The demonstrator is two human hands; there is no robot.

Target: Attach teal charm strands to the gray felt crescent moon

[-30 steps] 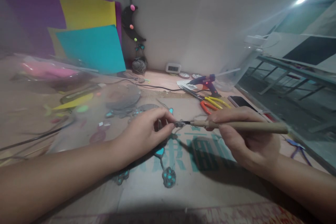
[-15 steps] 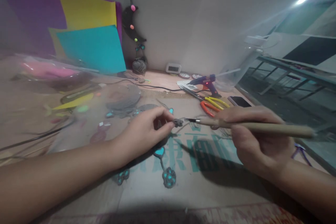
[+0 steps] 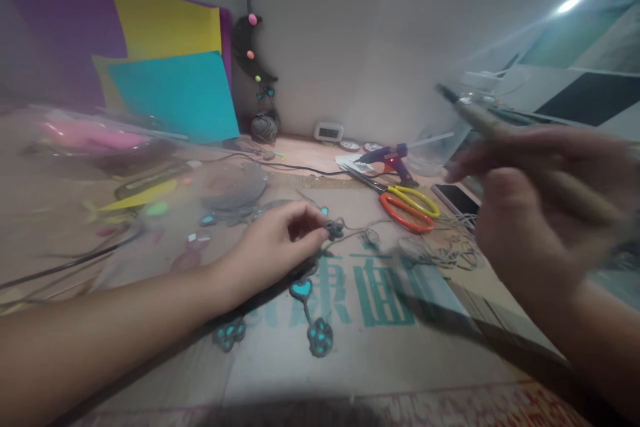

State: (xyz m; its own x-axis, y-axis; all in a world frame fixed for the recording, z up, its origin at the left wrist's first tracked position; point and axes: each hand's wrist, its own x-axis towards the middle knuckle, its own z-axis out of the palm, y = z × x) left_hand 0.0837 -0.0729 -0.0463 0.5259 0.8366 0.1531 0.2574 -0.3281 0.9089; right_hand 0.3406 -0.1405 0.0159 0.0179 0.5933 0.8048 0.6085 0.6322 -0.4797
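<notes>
My left hand [image 3: 280,233] rests low over the printed board [image 3: 370,360]. Its thumb and forefinger pinch a small grey cord piece [image 3: 335,229] with rounded lobes, from which thin cord runs right to a loop. Raised at the right, my right hand [image 3: 540,193] is blurred and wrapped round a wooden-handled tool [image 3: 483,117] with a narrow dark tip; the tip points up and left, apart from the cord piece. Below my left hand lie a turquoise-filled heart [image 3: 301,289] and a paw-shaped charm [image 3: 320,337] joined by cord. Another such charm [image 3: 229,333] lies to their left.
Scissors [image 3: 407,207] with orange and yellow handles lie beyond my hands, near a glue gun [image 3: 393,159] and a phone [image 3: 456,200]. Tangled cord [image 3: 455,247] lies at right. A white digital clock [image 3: 329,132] and yarn ball [image 3: 264,127] stand by the wall.
My right hand has lifted the wooden-handled tool up and right, away from the cord piece, uncovering the scissor handles and tangled cord. My left hand keeps its pinch in nearly the same place.
</notes>
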